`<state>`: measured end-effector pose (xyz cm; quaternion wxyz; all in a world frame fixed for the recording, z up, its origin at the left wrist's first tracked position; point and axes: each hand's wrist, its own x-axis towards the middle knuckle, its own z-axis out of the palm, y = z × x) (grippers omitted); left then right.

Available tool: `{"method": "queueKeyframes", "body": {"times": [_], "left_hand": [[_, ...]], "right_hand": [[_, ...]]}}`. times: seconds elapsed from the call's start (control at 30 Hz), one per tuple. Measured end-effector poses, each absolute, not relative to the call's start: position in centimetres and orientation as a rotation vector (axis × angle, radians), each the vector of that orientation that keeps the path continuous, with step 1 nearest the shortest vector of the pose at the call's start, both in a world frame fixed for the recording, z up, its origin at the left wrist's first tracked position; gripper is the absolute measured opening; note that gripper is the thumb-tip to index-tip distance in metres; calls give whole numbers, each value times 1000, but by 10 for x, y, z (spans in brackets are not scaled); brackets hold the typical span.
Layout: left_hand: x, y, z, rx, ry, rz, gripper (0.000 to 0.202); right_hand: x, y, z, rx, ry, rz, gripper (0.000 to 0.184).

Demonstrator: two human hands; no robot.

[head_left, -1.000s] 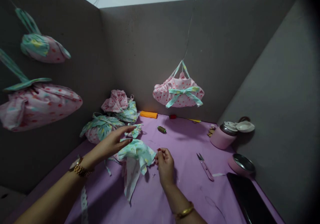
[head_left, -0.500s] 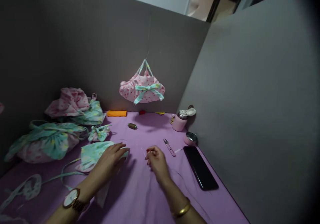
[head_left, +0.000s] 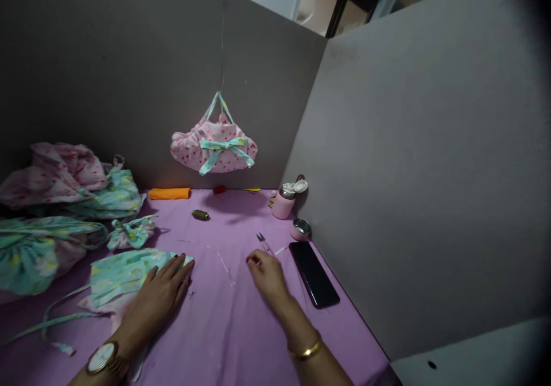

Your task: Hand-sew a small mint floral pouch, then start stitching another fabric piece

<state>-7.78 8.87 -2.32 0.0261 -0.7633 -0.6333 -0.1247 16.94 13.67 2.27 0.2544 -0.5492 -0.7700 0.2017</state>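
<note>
My left hand (head_left: pixel 166 285) lies flat with its fingers stretched over the right edge of a mint-green floral fabric piece (head_left: pixel 124 271). Pink cloth shows beneath that piece, and thin mint straps (head_left: pixel 60 317) trail off it to the left. My right hand (head_left: pixel 267 276) hovers over the purple cloth with thumb and fingers curled together; anything pinched there is too small or hidden to name. Just beyond its knuckles are thread snips (head_left: pixel 263 242), blades pointing away, handle partly covered by the hand. A fine white thread (head_left: pixel 222 262) lies loose between my hands.
Sewn pink and mint bags (head_left: pixel 64 173) pile up at left. A pink dotted bag (head_left: pixel 219 147) hangs before the grey partition (head_left: pixel 150 87). Behind lie a green thread spool (head_left: pixel 200 215) and orange cloth (head_left: pixel 169 193). A pink jar (head_left: pixel 283 205), round tin (head_left: pixel 300 230) and phone (head_left: pixel 314 274) line the right.
The view has swung right, so things sit further left. My left hand has flattened onto the fabric. My right hand has turned, back upward, and come closer to the snips.
</note>
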Motion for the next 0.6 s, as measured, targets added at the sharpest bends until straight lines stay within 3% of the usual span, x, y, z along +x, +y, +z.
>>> {"method": "queueKeyframes", "body": {"times": [0.2,0.6], "left_hand": [[-67,83,-13,-2326,-2017,-401,39],[-61,72,-2,-2310,-2041,-471,33]], "right_hand": [[203,175,15,-1869,-2107,203,22],[205,196,6,-1941,-2375,65,17]]}}
